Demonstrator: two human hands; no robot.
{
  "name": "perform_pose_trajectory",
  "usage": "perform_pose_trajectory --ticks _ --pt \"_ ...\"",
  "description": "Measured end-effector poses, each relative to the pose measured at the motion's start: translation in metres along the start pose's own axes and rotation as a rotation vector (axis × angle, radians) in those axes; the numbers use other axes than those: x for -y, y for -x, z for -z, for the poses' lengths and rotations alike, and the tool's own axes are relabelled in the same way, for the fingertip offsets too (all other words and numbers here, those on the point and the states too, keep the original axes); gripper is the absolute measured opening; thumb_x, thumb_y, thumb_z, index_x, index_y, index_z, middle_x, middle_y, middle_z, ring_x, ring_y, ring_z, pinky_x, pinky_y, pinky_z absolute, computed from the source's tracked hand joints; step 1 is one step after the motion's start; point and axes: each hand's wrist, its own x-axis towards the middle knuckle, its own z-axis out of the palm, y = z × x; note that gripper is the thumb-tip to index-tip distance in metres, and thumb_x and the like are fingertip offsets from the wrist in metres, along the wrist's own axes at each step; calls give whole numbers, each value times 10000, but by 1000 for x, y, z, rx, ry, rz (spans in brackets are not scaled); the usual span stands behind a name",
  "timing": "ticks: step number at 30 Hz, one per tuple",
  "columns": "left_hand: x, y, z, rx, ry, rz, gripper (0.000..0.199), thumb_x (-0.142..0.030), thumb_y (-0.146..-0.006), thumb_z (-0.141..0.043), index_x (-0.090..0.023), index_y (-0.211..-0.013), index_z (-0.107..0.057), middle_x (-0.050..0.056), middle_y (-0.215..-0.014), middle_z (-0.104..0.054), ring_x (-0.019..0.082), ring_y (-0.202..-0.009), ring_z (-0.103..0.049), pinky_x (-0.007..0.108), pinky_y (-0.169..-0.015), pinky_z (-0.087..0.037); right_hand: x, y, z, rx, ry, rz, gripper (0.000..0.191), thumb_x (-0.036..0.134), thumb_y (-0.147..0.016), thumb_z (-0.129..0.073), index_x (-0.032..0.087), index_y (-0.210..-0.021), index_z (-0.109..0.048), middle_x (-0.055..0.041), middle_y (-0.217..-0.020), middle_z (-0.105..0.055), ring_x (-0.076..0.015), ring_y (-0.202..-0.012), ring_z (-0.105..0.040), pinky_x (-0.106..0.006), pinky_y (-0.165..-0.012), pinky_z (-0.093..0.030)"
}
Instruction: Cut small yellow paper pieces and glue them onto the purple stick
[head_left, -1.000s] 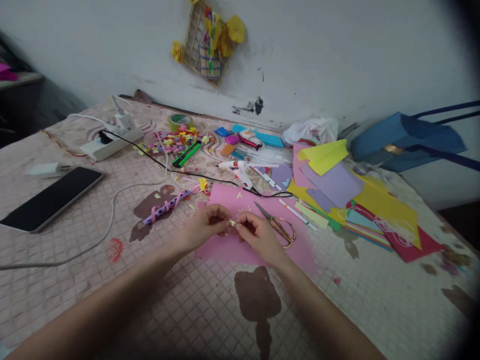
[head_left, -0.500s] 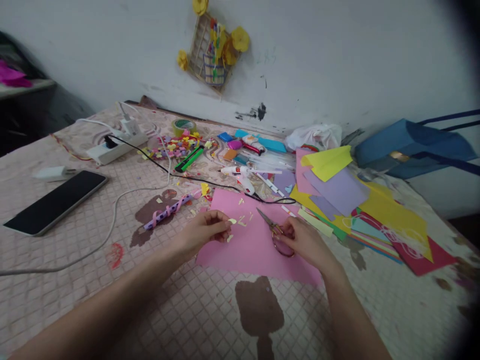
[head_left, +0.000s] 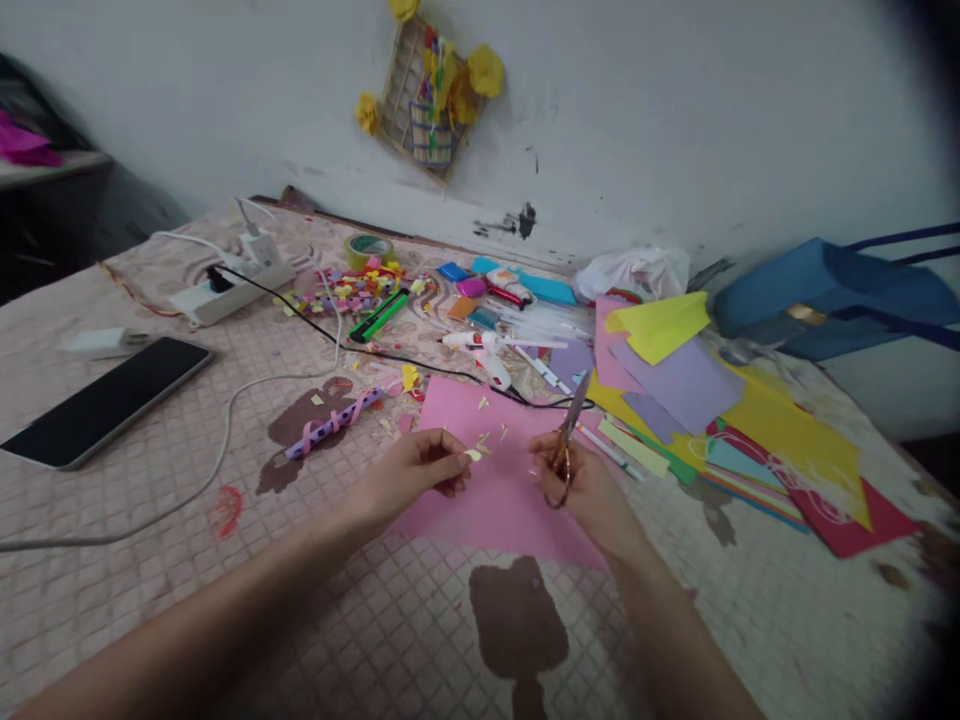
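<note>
Over the left part of a pink paper sheet (head_left: 510, 520), my left hand (head_left: 435, 465) pinches a small pale yellow paper piece (head_left: 473, 455) between thumb and fingers. Several pale scraps (head_left: 484, 442) lie on the sheet just beyond it. My right hand (head_left: 581, 485) is closed on gold-handled scissors (head_left: 570, 420) above the sheet's right side, their blades pointing up and away from me. The two hands are apart.
Behind the sheet lie a white glue gun (head_left: 484, 350) and its black cord. Coloured papers (head_left: 682, 380) and a blue bag (head_left: 825, 295) are at right. A phone (head_left: 109, 400), a power strip (head_left: 232, 295) and a purple wrapped stick (head_left: 334, 425) lie left.
My right hand has turned the scissors from pointing left to pointing up and away, and has moved slightly left. My left hand has shifted a little right with the paper piece.
</note>
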Motion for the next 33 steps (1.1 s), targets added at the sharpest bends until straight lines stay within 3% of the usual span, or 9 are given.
perform_pose_trajectory --ticks 3,6,16,23,33 --pt "0 1 -4 31 -70 -36 259 -355 -707 -656 -124 -743 -545 4 -627 -583 90 -551 -529 240 -557 -434 10 1 -30 10 -127 -75 286 414 -727 -616 160 -848 -569 54 -553 -415 -76 -465 -354 -209 -435 -303" --pt "2 2 -6 72 -147 -73 254 -367 -723 -633 -130 -732 -540 3 -632 -572 94 -567 -523 241 -565 -429 14 3 -45 22 -185 -98 287 435 -725 -624 164 -802 -571 51 -554 -434 -76 -469 -368 -209 -438 -303" --pt "4 4 -7 62 -313 -178 223 -347 -784 -577 -126 -767 -558 0 -652 -549 97 -594 -510 225 -556 -406 12 4 -47 101 -184 -83 272 427 -789 -568 176 -723 -485 64 -541 -399 -71 -456 -359 -202 -428 -294" --pt "-2 2 -3 21 -59 -92 217 -319 -759 -620 -121 -761 -532 -4 -623 -567 88 -558 -520 232 -565 -425 9 14 -50 112 -194 2 358 540 -860 -394 188 -861 -462 39 -609 -429 -106 -543 -429 -228 -503 -351" --pt "-8 4 -5 -126 109 -98 186 -290 -758 -634 -125 -748 -547 45 -763 -655 128 -709 -601 262 -672 -458 4 24 -57 220 -49 -54 450 553 -875 -336 163 -700 -478 53 -508 -382 -86 -462 -371 -219 -462 -288"
